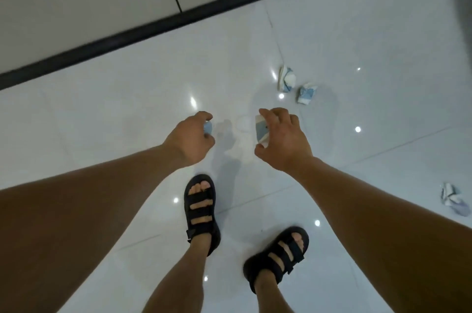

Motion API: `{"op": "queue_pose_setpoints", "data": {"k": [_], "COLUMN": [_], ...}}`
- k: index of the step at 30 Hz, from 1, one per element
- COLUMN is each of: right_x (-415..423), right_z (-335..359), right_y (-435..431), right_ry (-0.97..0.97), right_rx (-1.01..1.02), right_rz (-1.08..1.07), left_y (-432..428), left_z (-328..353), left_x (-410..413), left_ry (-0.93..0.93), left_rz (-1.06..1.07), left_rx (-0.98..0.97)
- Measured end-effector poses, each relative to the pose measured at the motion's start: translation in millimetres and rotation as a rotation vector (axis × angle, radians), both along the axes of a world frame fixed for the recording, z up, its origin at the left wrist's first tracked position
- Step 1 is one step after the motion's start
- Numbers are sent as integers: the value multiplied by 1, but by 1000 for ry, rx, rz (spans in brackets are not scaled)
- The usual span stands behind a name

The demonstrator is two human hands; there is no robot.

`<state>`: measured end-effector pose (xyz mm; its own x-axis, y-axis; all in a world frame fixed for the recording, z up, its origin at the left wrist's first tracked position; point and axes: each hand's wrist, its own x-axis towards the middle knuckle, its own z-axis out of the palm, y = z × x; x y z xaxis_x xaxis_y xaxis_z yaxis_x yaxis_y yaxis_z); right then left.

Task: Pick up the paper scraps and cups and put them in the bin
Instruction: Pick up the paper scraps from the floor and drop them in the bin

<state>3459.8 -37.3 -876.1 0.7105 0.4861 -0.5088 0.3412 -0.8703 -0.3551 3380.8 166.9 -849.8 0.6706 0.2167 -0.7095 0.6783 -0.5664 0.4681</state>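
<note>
The left hand (191, 139) pinches a small blue scrap (208, 127) in curled fingers (204, 116). The right hand (283, 139) grips a crushed blue-and-white cup (261, 131); both are held above the glossy white floor (115, 121), just beyond the black sandals (201, 213). Farther off to the right, a crumpled cup (286, 81) and a second crumpled cup (306, 93) lie just beside each other on the floor, and a paper scrap (454, 201) lies at the right edge.

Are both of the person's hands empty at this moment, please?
No, the left hand pinches a small blue scrap and the right hand grips a blue-and-white paper piece.
</note>
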Motion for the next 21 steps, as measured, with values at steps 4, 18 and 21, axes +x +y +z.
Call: {"op": "queue_pose_setpoints", "data": {"k": [4, 18, 21], "right_x": [2, -89, -124], "right_z": [104, 437, 482], "right_y": [22, 61, 79], "right_ry": [-46, -147, -169], "right_rx": [36, 140, 157], "right_rz": [128, 437, 485], "left_y": [14, -16, -8], "left_z": [100, 415, 456], "left_x": [-2, -180, -229], "left_ry": [-75, -183, -226], "left_rz": [-12, 343, 469], "left_rx": [81, 183, 210]}}
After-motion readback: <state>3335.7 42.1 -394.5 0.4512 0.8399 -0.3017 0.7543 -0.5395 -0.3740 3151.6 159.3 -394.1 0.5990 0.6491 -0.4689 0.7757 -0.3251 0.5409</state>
